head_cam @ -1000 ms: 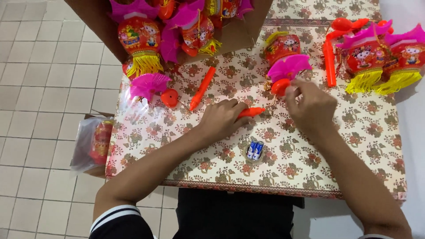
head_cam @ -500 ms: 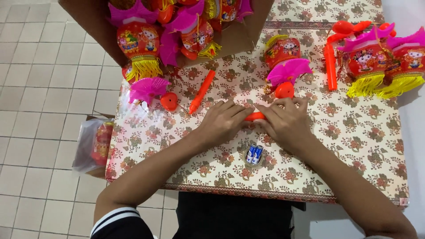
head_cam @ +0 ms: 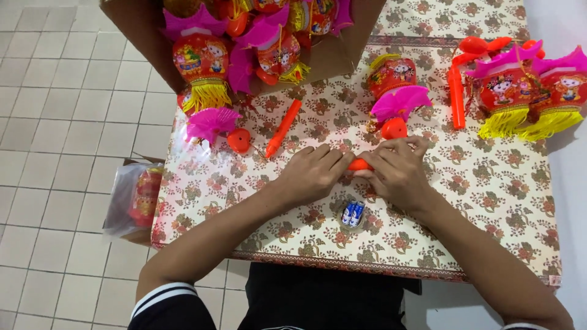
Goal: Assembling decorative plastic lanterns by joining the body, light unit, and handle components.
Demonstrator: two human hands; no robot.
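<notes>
Left hand point(head_cam: 315, 174) and right hand point(head_cam: 397, 171) both clenched on short orange plastic stick point(head_cam: 359, 164) at centre of floral-patterned surface point(head_cam: 489, 201), small blue-white battery pair point(head_cam: 352, 214) just below, longer orange plastic handle point(head_cam: 283, 128) up-left, red-pink tasselled toy lantern point(head_cam: 394, 91) just above right hand.

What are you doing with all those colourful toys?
A person sits at a patterned table. Both hands, the left hand and the right hand, are closed around a small orange stick held between them. Two small batteries lie just in front. Another orange stick lies nearby, and red lanterns with pink tops and yellow fringes sit on the table and fill a cardboard box.
</notes>
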